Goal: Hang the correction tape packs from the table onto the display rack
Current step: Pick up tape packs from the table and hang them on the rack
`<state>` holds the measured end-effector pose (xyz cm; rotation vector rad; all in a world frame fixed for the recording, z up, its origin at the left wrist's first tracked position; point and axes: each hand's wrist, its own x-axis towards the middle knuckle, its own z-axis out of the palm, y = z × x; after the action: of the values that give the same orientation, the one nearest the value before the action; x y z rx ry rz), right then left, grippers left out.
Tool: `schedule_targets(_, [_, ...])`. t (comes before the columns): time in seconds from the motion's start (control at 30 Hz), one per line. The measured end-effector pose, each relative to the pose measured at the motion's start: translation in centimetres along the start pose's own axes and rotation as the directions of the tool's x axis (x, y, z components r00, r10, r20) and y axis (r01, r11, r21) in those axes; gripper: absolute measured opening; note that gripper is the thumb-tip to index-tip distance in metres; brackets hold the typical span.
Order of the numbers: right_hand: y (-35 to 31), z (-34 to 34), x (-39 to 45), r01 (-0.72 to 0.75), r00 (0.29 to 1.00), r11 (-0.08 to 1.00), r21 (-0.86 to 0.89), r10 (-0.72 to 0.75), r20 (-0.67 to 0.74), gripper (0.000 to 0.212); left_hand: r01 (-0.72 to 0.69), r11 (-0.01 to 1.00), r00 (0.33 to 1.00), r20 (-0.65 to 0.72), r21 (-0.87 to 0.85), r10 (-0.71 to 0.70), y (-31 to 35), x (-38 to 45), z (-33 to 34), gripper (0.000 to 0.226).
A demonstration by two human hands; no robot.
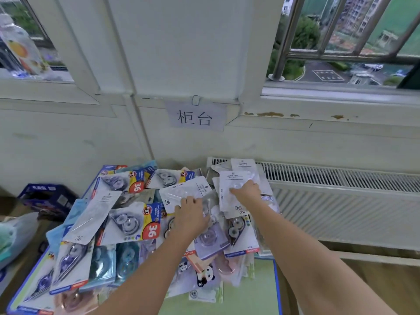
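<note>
A bench (261,292) is carrying a heap of correction tape packs (127,223), several showing "36". At twelve o'clock, a paper sign (195,117) is reading "柜台". The left hand (191,214) and right hand (246,193) are each resting curled fingers on white packs; grasp unclear.
</note>
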<state>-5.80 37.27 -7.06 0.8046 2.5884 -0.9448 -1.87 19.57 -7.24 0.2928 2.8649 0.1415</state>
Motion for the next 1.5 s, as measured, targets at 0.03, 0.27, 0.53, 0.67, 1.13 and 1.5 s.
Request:
schedule_targets(0.03, [0.0, 0.1, 0.2, -0.019, 1.0, 0.999, 0.028, 0.019, 0.001, 0.077, 0.01, 1.0, 1.0, 0.002, -0.007, -0.01, 0.1, 0.0, 0.0, 0.048])
schedule_targets(0.27, [0.4, -0.2, 0.2, -0.094, 0.994, 0.983, 0.158, 0.101, -0.036, 0.07, 0.047, 0.997, 0.996, 0.075, -0.057, -0.043, 0.4, -0.1, -0.5, 0.061])
schedule_targets(0.53, [0.4, -0.2, -0.9, -0.101, 0.994, 0.858, 0.503, 0.106, 0.017, 0.064, 0.061, 0.995, 0.987, 0.156, -0.074, -0.049, -0.5, -1.6, -1.4, 0.073])
schedule_targets(0.67, [0.3, -0.3, -1.6, -0.078, 0.997, 0.777, 0.625, 0.073, 0.034, 0.065, 0.109, 0.964, 0.973, 0.226, -0.244, -0.053, -2.0, -2.3, -2.4, 0.075])
schedule_targets(1.13, [1.7, 0.9, -6.8, 0.022, 1.0, 0.56, 0.828, -0.017, -0.015, 0.097, 0.155, 0.632, 0.988, 0.103, -0.76, -0.119, -9.5, -4.0, -6.8, 0.073])
schedule_targets(1.5, [-1.6, -2.0, -19.3, 0.206, 0.969, 0.437, 0.876, 0.033, -0.244, 0.02, -0.156, 0.379, 0.984, -0.109, -0.912, 0.143, -7.7, -4.7, -11.7, 0.034])
